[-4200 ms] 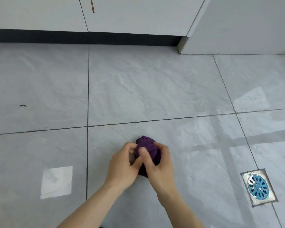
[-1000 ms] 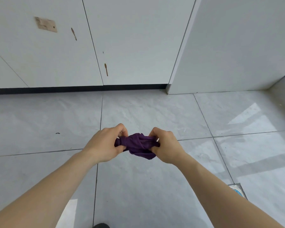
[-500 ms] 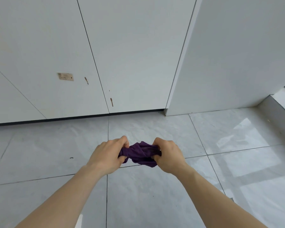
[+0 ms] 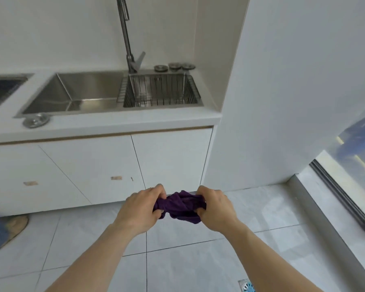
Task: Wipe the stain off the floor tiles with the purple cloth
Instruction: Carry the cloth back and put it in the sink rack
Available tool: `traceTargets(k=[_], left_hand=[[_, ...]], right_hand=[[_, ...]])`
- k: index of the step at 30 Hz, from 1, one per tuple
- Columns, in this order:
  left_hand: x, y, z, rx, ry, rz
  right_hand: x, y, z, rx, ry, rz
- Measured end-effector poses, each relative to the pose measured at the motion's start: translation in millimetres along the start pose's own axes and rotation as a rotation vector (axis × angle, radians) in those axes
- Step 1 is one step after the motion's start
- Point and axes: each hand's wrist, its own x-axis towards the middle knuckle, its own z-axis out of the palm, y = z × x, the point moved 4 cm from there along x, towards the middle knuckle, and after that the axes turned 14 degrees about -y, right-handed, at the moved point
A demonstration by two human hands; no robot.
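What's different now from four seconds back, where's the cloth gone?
The purple cloth has come up off the floor tiles, where both hands had it bunched. Now it is stretched in the air between the left hand and right hand, and the view has risen to the sink. Both grips stay shut on it.

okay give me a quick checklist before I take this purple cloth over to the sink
1. Cloth gripped by both hands: ok, left hand and right hand hold its ends.
2. Cloth clear of the floor: ok.
3. Sink basin free: ok.
4. Wire basket empty: cannot tell.
5. Tap running: cannot tell.
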Motion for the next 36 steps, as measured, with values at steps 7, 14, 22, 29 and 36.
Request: traceTargets(k=[7, 14, 22, 29, 36], left_hand=[[-95.2, 104.0, -176.6, 0.02, 0.137, 0.034], [-156.1, 163.9, -275.4, 0.044, 0.289, 0.049], [-170.2, 168.0, -333.2, 0.105, 0.368, 0.074], [-144.4, 133.9, -374.3, 0.088, 0.39, 0.092], [-113.0, 82.8, -424.3, 0.07, 0.415, 0.108]], right_hand=[[-103.8, -97.8, -182.2, -0.043, 0.113, -0.079], [-162.6, -156.4, -281.4, -0.068, 0.215, -0.165], [-170.7, -196.6, -319.6, -0.136, 0.299, -0.227], [-125.0, -231.6, -335.4, -0.147, 0.315, -0.214], [-59.2, -278.0, -348.6, -0.127, 0.337, -0.218]])
